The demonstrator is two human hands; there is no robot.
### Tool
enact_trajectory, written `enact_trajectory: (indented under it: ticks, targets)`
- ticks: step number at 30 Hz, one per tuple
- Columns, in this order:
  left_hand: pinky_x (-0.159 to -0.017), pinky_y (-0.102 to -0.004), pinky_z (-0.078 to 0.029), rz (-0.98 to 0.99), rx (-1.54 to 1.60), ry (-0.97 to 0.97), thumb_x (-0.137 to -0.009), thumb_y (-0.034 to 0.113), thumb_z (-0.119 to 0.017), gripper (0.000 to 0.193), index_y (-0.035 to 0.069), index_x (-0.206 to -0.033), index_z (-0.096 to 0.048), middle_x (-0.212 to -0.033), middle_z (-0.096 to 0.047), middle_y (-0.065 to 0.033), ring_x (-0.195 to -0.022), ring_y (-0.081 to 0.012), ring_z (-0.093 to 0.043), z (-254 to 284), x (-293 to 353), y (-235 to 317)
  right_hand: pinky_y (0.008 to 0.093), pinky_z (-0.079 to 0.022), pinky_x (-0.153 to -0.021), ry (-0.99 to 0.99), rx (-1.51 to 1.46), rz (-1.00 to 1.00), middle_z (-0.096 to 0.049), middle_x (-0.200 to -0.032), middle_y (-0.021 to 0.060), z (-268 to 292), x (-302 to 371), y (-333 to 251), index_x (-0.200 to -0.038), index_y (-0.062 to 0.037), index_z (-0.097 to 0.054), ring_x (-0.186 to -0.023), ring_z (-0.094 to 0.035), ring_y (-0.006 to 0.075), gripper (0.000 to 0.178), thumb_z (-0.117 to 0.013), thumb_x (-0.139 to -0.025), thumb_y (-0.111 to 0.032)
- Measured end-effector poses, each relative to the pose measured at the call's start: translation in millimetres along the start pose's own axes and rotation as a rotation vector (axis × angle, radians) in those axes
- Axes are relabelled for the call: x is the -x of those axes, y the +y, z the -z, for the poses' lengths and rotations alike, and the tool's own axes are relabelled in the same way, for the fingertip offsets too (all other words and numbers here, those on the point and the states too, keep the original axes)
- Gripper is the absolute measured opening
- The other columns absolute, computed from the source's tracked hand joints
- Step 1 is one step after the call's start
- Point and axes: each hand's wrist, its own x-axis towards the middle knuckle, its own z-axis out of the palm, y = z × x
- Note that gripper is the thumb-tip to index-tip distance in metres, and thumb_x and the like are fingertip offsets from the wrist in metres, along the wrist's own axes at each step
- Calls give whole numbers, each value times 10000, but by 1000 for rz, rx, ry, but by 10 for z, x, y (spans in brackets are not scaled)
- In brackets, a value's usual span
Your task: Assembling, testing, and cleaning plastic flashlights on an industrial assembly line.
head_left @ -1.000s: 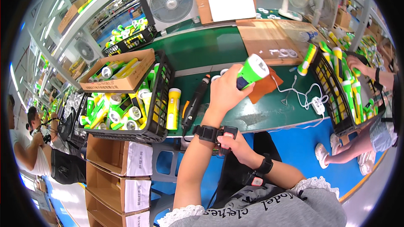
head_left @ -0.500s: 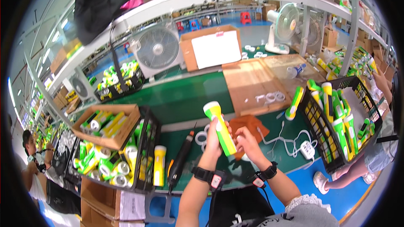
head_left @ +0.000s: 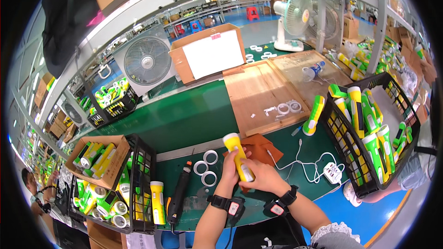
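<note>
A yellow flashlight (head_left: 237, 156) with a white head is held above the green table (head_left: 291, 141), in front of the person's body; it is tilted, with its head pointing up and a little to the left, and its lower end toward the person. The left hand (head_left: 229, 169) is wrapped around its left side — the fingers are bent and closed on the body, though part of them is hidden behind it; the right hand (head_left: 263, 175) is at the lower end, with bent fingers and thumb pinching it, and it stands very near to the left hand. Both wrists wear black straps with a small device.

Just behind the hands lies a crumpled orange-brown cloth (head_left: 264, 146); to the left of them three white rings (head_left: 209, 179) lie flat, and beside these is a black power screwdriver (head_left: 179, 194); a second flashlight (head_left: 157, 203), also yellow, stands beside the left crate (head_left: 146, 216), which is full of flashlights and carries a cardboard box (head_left: 112, 173).

On the right there is a white charger (head_left: 332, 173) with loose cables; behind it a green-and-yellow flashlight (head_left: 314, 115) leans near the right crate (head_left: 376, 186); farther back lies a wooden board (head_left: 251, 94).
</note>
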Motion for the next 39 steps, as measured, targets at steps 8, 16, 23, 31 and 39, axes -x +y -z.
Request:
enact_trajectory:
  ticks: [8,16,23,31,39]
  targets:
    - [-661,-346,-502,-57,-29,-59,-904,325,-457,345,32,-1085,-463,-984,-584,-112,-746,-202,-580,81,-88,-130,387,-484,-673,-64,111,91,-523,-966,117,104,-14,-68,-1077,-125,-513,-838,-578,303,551,-728,-635,-375]
    - [-668,-332,-480,-28,-44,4,-906,307,-412,313,46,-1076,-436,-919,-581,-112,-748,-202,-580,9,27,-134,378,-473,-685,44,-24,181,-508,-921,125,-52,-38,-23,-938,-70,-504,-850,-552,306,441,-721,-666,-340]
    - [-613,-302,-467,-118,-251,112,-900,401,-441,367,61,-1037,-455,-810,-586,-87,-687,-172,-574,-70,1,-38,387,-454,-684,117,111,67,-523,-908,125,-142,-35,-80,-931,-67,-531,-816,-547,295,371,-685,-683,-297]
    - [-605,-285,-458,-159,-261,131,-887,373,-468,353,54,-1032,-425,-847,-574,-102,-710,-158,-557,-135,-41,-32,355,-438,-594,168,104,18,-510,-857,109,-149,-78,-108,-850,-53,-511,-752,-540,284,270,-662,-688,-208]
    - [-594,-328,-493,-192,-91,19,-879,394,-471,377,66,-1054,-411,-891,-521,-90,-677,-165,-549,2,-33,11,317,-436,-577,-388,-566,121,-530,-670,61,191,235,389,-731,-41,-468,-605,-549,224,106,-565,-707,-75]
